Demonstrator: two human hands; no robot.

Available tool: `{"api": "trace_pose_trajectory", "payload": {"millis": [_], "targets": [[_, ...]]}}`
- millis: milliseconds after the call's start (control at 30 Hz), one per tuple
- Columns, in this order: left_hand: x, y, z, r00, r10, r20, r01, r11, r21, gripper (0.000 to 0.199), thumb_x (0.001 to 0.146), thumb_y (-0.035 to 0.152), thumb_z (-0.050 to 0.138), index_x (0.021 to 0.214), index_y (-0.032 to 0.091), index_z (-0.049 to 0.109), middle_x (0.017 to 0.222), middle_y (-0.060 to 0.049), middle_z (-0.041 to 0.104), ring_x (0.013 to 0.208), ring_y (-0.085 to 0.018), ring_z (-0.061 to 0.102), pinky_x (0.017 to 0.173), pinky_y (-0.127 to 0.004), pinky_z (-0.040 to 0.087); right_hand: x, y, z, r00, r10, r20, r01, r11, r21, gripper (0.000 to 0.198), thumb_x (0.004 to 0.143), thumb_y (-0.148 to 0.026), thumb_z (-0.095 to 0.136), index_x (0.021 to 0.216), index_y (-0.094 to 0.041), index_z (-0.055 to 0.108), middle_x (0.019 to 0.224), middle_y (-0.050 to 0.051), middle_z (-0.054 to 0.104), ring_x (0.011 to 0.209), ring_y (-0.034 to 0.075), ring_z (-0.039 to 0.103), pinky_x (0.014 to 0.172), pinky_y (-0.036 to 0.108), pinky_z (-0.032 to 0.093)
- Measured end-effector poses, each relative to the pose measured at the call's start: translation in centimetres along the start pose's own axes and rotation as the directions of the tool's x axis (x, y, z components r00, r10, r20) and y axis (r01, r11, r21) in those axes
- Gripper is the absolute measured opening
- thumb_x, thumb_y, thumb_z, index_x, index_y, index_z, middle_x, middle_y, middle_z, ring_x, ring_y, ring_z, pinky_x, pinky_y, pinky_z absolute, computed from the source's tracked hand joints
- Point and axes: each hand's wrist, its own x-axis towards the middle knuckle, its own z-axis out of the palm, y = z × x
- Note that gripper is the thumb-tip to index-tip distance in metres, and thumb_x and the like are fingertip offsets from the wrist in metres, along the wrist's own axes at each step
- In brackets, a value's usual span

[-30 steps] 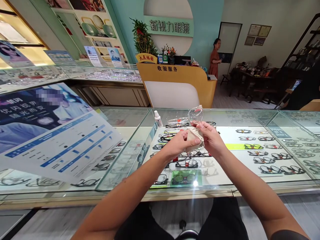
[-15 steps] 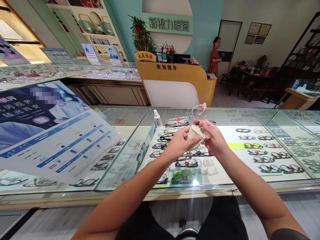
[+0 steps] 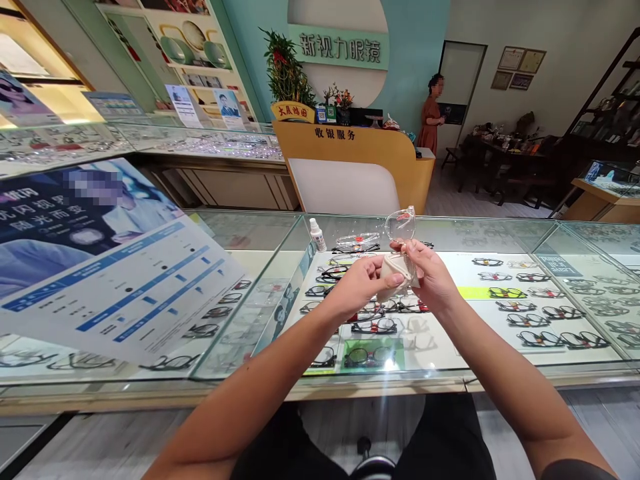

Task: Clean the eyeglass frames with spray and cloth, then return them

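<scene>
Above the glass display case [image 3: 435,373], a pair of clear-framed eyeglasses [image 3: 401,225] is held upright, one lens rising over the fingers. My right hand [image 3: 431,270] is closed on the frame, pinching it near the middle. A beige cloth [image 3: 393,268] is bunched around the lower lens, and my left hand [image 3: 364,283] grips it there with thumb and fingers. The lower part of the eyeglasses is hidden by the cloth and fingers. On the glass, beyond my left hand, stands a small white spray bottle [image 3: 317,235].
Rows of eyeglasses [image 3: 530,320] lie inside the case under the glass. A large printed poster board [image 3: 125,267] leans at the left. Past the case is a yellow counter [image 3: 350,143], with a person [image 3: 431,117] standing to its right.
Both hands keep hold of the eyeglasses and cloth, with only a slight shift of the fingers and cloth. The whole view has moved a little.
</scene>
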Motion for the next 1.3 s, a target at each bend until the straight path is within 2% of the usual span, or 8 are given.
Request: {"api": "trace_pose_trajectory", "payload": {"millis": [200,367,533,733,900,1033,1167,1300], "targets": [[0.0,-0.2,-0.2,0.996,0.028,0.083,-0.029,1.000,0.011,0.055,0.060,0.044,0.102,0.089,0.015,0.067,0.066,0.006,0.055,0.057,-0.006,0.042,0.054,-0.021,0.031,-0.1,-0.1,0.2,1.000,0.010,-0.022,-0.010,1.000,0.009,0.052,0.053,-0.055,0.106,0.081,-0.023,0.075,0.104,0.001,0.076,0.083,0.014,0.062,0.071,0.026,0.052],[0.1,-0.9,0.5,0.998,0.055,-0.029,-0.054,0.998,0.013,0.062,0.061,0.056,0.100,0.091,0.014,0.067,0.076,0.000,0.066,0.064,-0.010,0.055,0.059,-0.022,0.040,-0.3,0.3,0.5,0.999,0.029,-0.022,-0.029,0.999,0.033,0.055,0.049,-0.055,0.108,0.079,-0.023,0.074,0.099,0.000,0.076,0.079,0.013,0.061,0.072,0.025,0.053],[0.1,-1.4,1.3,0.977,0.173,-0.128,-0.175,0.985,-0.009,0.061,0.061,0.057,0.101,0.089,0.015,0.066,0.078,-0.001,0.070,0.069,-0.012,0.061,0.066,-0.024,0.048,-1.0,0.6,1.3,1.000,-0.002,0.015,0.001,1.000,0.024,0.053,0.058,-0.060,0.104,0.079,-0.024,0.071,0.097,-0.001,0.076,0.077,0.012,0.062,0.068,0.024,0.052],[0.3,-2.0,1.3,0.938,0.265,-0.225,-0.262,0.964,0.044,0.068,0.073,0.081,0.083,0.078,0.015,0.064,0.063,0.003,0.057,0.056,-0.008,0.046,0.054,-0.023,0.038,-1.2,0.5,1.5,0.997,-0.021,0.074,0.018,0.999,0.043,0.050,0.061,-0.057,0.103,0.079,-0.024,0.070,0.092,-0.002,0.075,0.073,0.010,0.062,0.061,0.022,0.050],[0.6,-2.2,-0.3,0.991,0.135,-0.024,-0.135,0.991,-0.009,0.069,0.078,0.083,0.078,0.077,0.016,0.063,0.062,0.002,0.054,0.055,-0.009,0.045,0.055,-0.024,0.038,-0.5,-0.2,0.4,0.998,0.013,0.065,-0.014,1.000,0.014,0.048,0.063,-0.056,0.102,0.080,-0.022,0.071,0.095,-0.001,0.076,0.051,0.005,0.038,0.038,0.022,0.025],[0.4,-1.7,-0.8,0.993,0.082,0.081,-0.081,0.997,-0.017,0.063,0.073,0.065,0.093,0.103,0.014,0.070,0.083,-0.003,0.069,0.069,-0.012,0.059,0.063,-0.023,0.045,-0.1,-0.5,0.0,0.999,-0.002,0.033,0.001,1.000,0.021,0.050,0.061,-0.055,0.102,0.077,-0.021,0.070,0.095,0.000,0.075,0.057,0.005,0.046,0.037,0.020,0.020],[0.0,-1.3,0.3,0.987,0.150,-0.053,-0.149,0.989,0.017,0.061,0.066,0.054,0.099,0.103,0.014,0.071,0.082,-0.003,0.072,0.072,-0.014,0.064,0.067,-0.024,0.050,-0.4,0.2,0.7,0.999,0.014,0.050,-0.016,0.999,0.040,0.052,0.063,-0.058,0.101,0.081,-0.021,0.069,0.085,-0.004,0.069,0.053,0.003,0.042,0.036,0.017,0.023],[-0.1,-1.3,1.3,0.953,0.172,-0.251,-0.174,0.985,0.016,0.064,0.067,0.063,0.096,0.102,0.016,0.068,0.082,-0.002,0.073,0.063,-0.014,0.064,0.057,-0.025,0.051,-0.9,1.1,1.4,0.997,0.067,0.037,-0.069,0.995,0.077,0.052,0.065,-0.058,0.099,0.088,-0.024,0.068,0.086,-0.007,0.068,0.050,0.004,0.038,0.038,0.017,0.032]]}}
